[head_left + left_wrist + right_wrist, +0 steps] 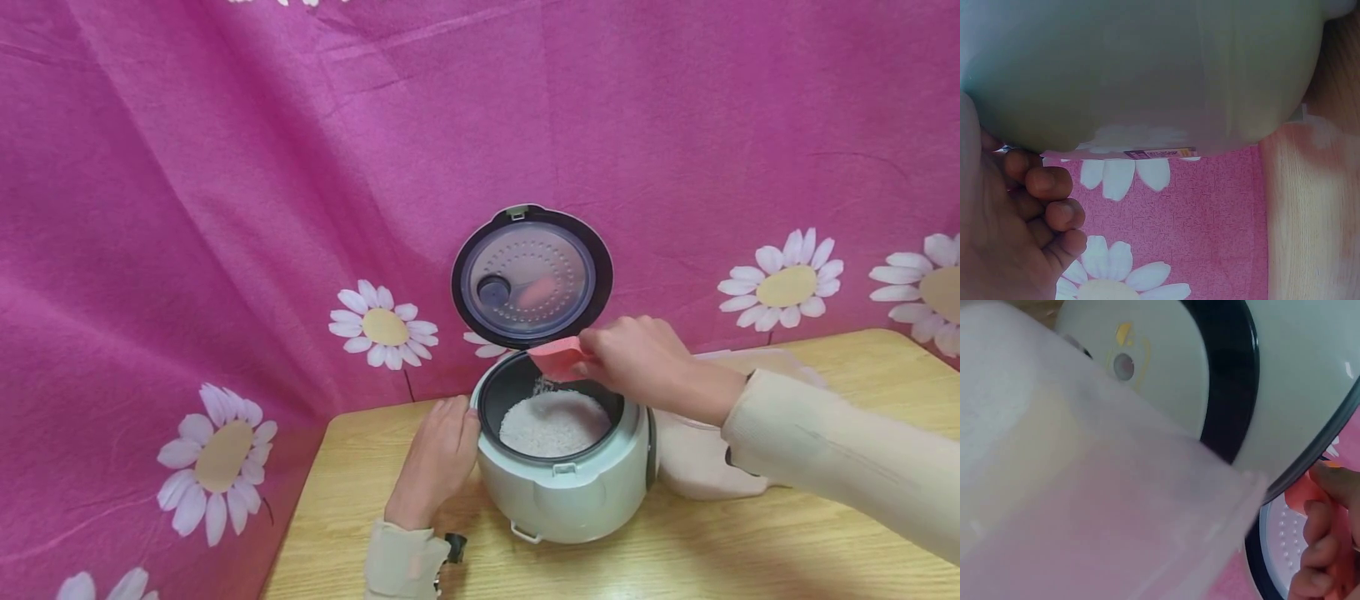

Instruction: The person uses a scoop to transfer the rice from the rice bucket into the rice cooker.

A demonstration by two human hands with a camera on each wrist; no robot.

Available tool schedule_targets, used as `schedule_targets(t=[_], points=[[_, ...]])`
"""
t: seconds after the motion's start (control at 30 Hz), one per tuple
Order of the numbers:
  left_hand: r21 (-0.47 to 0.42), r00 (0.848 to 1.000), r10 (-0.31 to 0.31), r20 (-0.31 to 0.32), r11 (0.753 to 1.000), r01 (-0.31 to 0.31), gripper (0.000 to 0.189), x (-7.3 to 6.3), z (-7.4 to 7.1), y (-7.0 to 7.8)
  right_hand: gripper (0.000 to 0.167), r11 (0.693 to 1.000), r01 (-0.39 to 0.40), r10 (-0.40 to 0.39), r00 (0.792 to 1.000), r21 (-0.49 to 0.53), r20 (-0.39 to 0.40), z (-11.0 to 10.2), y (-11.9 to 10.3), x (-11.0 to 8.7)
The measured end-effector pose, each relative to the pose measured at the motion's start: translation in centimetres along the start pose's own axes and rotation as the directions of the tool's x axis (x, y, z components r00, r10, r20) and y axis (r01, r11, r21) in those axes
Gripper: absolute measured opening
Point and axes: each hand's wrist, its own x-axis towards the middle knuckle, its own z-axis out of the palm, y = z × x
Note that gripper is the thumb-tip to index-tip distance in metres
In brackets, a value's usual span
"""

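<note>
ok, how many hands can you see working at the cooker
2: the left hand touches the side of the cooker; the right hand holds the scoop above the rice. No others show.

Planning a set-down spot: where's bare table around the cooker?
Bare: table between its left edge and the left hand; front patch between rice cooker and right sleeve; far-right corner past the pale item. Crowded: cooker's right side, beside that item; over its mouth, right hand with pink scoop.
</note>
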Motion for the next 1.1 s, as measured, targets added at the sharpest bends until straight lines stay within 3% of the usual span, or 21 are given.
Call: schedule_targets(t=[0.37,0.7,0.9,1.1], points=[[-0.001,1.000,-0.024,0.020,1.000,0.024,0.023,0.0,0.0,0.2,0.029,0.998,-0.019,0.021,0.999,0.054,-0.042,-1.0,2.0,-1.4],[-0.004,0.998,-0.046,0.040,0.999,0.046,0.021,0.0,0.0,0.1,0.032,0.995,0.053,-0.044,0.995,0.089,-0.092,-1.3,4.3,-2.9],[-0.011,0.998,-0.048,0.042,0.999,0.049,0.021,0.0,0.1,0.1,0.034,0.997,0.042,-0.034,0.992,0.068,-0.120,-1.5,5.5,-3.7],[-0.016,0.998,-0.052,0.040,0.998,0.053,0.022,0.0,0.0,0.1,0.038,0.998,0.053,-0.048,0.979,0.019,-0.199,-1.4,7.1,-4.6]])
